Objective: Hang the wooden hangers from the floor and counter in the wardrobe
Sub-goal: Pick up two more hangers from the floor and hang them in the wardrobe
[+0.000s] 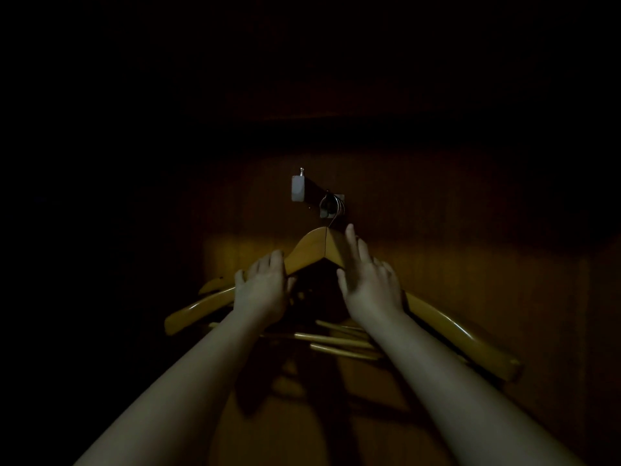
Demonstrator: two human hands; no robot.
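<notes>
We look into a dark wardrobe (437,203) with a brown wooden back panel (470,290). A short dark rail (316,191) with a pale square end cap (297,188) sticks out of this panel toward us. On it hangs a bunch of honey-coloured wooden hangers (201,306) with thin metal hooks (333,207); the hooks sit close together at 4 o'clock from the end cap. The front hanger (311,250) has its peak just below the hooks. Our left hand (265,287) is at 8 o'clock from this peak and grips the left shoulder of the front hanger, fingers curled over its upper edge. Our right hand (369,280) is at 4 o'clock from the peak; its fingers are straight and lie flat on the right shoulder without closing round it. At 6 o'clock from the hands we see several pale round crossbars (336,341) of the hangers, one behind another.
</notes>
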